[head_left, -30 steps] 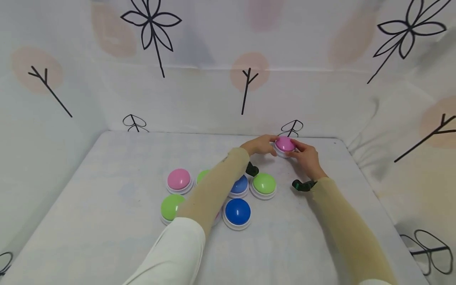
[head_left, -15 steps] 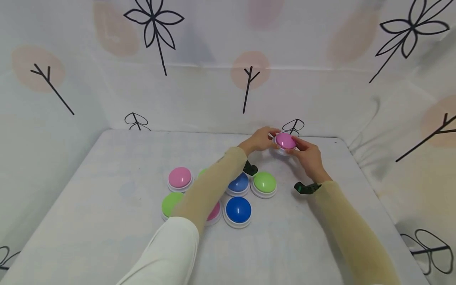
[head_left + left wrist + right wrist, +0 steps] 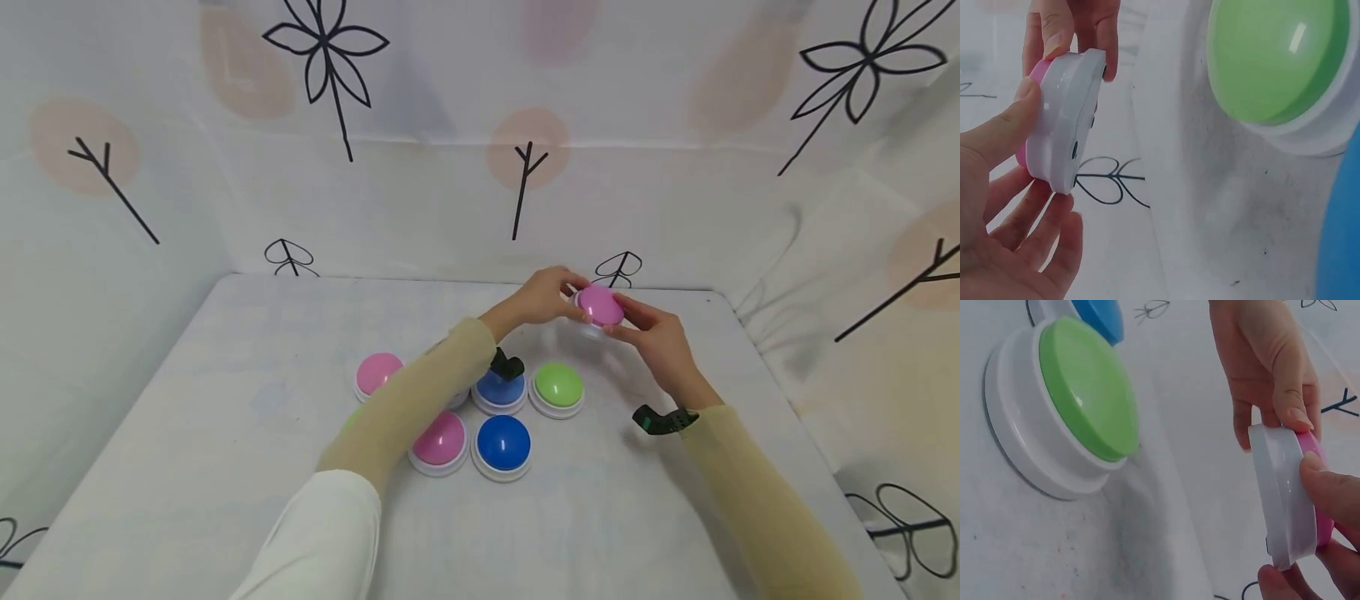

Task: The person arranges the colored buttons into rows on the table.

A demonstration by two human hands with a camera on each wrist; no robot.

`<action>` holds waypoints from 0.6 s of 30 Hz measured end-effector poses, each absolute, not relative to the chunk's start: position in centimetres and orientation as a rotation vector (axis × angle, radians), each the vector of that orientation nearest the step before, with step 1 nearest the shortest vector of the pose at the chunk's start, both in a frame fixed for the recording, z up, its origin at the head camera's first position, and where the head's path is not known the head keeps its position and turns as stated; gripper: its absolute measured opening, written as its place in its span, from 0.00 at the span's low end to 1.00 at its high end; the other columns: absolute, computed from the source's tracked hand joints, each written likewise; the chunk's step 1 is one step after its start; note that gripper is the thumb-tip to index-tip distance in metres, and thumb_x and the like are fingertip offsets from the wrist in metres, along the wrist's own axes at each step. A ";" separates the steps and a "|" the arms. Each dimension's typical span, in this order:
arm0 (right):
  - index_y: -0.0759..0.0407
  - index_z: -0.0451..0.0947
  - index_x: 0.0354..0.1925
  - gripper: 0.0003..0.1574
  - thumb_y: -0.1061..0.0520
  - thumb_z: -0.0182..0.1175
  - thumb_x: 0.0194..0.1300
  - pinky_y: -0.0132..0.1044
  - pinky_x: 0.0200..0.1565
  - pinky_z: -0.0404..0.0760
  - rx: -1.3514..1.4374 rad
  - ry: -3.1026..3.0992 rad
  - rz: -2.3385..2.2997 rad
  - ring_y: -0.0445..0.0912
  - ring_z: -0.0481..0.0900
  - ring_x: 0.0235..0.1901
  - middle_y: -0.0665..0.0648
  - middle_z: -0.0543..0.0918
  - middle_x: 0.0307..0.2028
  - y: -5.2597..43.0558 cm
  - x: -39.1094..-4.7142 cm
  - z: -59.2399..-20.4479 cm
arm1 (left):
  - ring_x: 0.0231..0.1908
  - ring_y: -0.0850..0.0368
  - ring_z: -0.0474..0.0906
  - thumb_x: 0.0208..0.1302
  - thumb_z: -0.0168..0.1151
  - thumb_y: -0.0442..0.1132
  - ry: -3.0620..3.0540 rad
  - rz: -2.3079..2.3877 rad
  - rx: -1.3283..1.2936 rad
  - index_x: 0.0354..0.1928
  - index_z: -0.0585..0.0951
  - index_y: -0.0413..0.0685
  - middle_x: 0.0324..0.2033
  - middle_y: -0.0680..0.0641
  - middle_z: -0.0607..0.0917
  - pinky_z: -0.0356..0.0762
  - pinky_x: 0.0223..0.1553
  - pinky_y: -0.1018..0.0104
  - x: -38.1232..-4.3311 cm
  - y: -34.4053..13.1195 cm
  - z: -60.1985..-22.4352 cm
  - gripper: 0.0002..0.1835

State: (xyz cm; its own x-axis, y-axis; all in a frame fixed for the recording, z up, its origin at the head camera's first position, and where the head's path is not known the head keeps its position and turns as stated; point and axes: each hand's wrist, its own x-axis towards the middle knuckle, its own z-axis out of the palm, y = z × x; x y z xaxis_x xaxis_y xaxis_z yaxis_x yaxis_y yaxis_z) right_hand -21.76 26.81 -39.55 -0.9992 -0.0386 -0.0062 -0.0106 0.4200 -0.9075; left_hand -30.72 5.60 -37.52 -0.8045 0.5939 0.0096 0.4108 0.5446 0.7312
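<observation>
A pink-domed push button (image 3: pixel 602 306) with a white base is held up near the table's back edge, its dome tipped toward the head camera. My left hand (image 3: pixel 546 295) grips it by the left side, thumb and fingers spread across the rim. From the right, my right hand (image 3: pixel 656 337) pinches the opposite side. In the left wrist view the white base (image 3: pixel 1063 125) shows side-on, with dark spots on its underside. Closest below the hands stands a green button (image 3: pixel 558 386), which also looms large in the right wrist view.
Left of the green button are a paler blue button (image 3: pixel 498 390), a darker blue button (image 3: pixel 503 444) and two pink ones, one nearer (image 3: pixel 439 439), one farther (image 3: pixel 377 372). My left sleeve (image 3: pixel 405 400) covers others. A patterned cloth wall (image 3: pixel 435 208) rises behind the white table (image 3: pixel 247 358).
The held pink button has come up and tilted toward the head camera. My left forearm has shifted left, baring the front pink button and covering the green ones. My right wrist has moved slightly right.
</observation>
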 end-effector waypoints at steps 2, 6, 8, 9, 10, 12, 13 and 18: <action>0.49 0.64 0.74 0.43 0.47 0.68 0.65 0.48 0.65 0.67 -0.075 2.613 -1.692 0.53 0.61 0.72 0.58 0.67 0.71 26.6 -21.1 -39.2 | 0.56 0.60 0.73 0.56 0.76 0.50 2.544 1.120 0.853 0.65 0.77 0.53 0.55 0.54 0.78 0.73 0.55 0.68 -30.1 5.3 -37.3 0.34; 0.49 0.64 0.74 0.42 0.48 0.67 0.66 0.44 0.63 0.69 -0.086 2.615 -1.686 0.53 0.62 0.71 0.57 0.67 0.71 26.2 -19.7 -38.6 | 0.58 0.59 0.73 0.55 0.76 0.51 2.521 1.176 0.879 0.64 0.78 0.53 0.52 0.55 0.79 0.71 0.58 0.67 -28.7 4.4 -36.8 0.33; 0.49 0.65 0.73 0.42 0.48 0.67 0.66 0.43 0.63 0.70 -0.079 2.621 -1.674 0.52 0.62 0.71 0.56 0.68 0.71 26.0 -19.1 -38.3 | 0.58 0.59 0.73 0.55 0.77 0.51 2.507 1.205 0.896 0.62 0.79 0.52 0.51 0.56 0.79 0.71 0.57 0.68 -28.0 4.0 -36.6 0.33; 0.48 0.65 0.73 0.41 0.47 0.67 0.66 0.43 0.63 0.70 -0.079 2.626 -1.665 0.52 0.62 0.71 0.56 0.68 0.70 26.0 -18.8 -38.2 | 0.57 0.59 0.74 0.55 0.77 0.51 2.501 1.218 0.906 0.62 0.80 0.52 0.50 0.56 0.79 0.72 0.57 0.68 -27.7 3.8 -36.6 0.32; 0.49 0.65 0.73 0.42 0.47 0.67 0.65 0.44 0.63 0.70 -0.082 2.627 -1.661 0.53 0.62 0.71 0.56 0.69 0.70 25.9 -18.6 -38.2 | 0.57 0.59 0.74 0.55 0.77 0.51 2.495 1.232 0.912 0.61 0.80 0.52 0.50 0.56 0.79 0.72 0.56 0.68 -27.4 3.7 -36.6 0.31; 0.49 0.66 0.73 0.42 0.46 0.68 0.65 0.45 0.63 0.70 -0.089 2.628 -1.654 0.53 0.62 0.71 0.56 0.69 0.70 25.8 -18.1 -38.0 | 0.56 0.60 0.74 0.55 0.77 0.51 2.496 1.255 0.919 0.60 0.81 0.52 0.49 0.57 0.79 0.73 0.55 0.69 -26.7 3.4 -36.5 0.31; 0.49 0.66 0.73 0.42 0.45 0.68 0.65 0.45 0.63 0.70 -0.094 2.630 -1.649 0.53 0.62 0.71 0.56 0.69 0.70 25.7 -17.8 -38.0 | 0.56 0.60 0.74 0.55 0.77 0.51 2.494 1.268 0.925 0.60 0.81 0.52 0.49 0.57 0.79 0.73 0.55 0.69 -26.4 3.2 -36.6 0.30; 0.49 0.67 0.72 0.43 0.44 0.69 0.63 0.41 0.63 0.71 -0.117 2.628 -1.623 0.53 0.62 0.71 0.56 0.70 0.69 25.5 -16.8 -37.9 | 0.54 0.61 0.75 0.54 0.77 0.50 2.467 1.333 0.941 0.59 0.81 0.50 0.48 0.57 0.79 0.76 0.49 0.74 -25.1 2.6 -37.0 0.30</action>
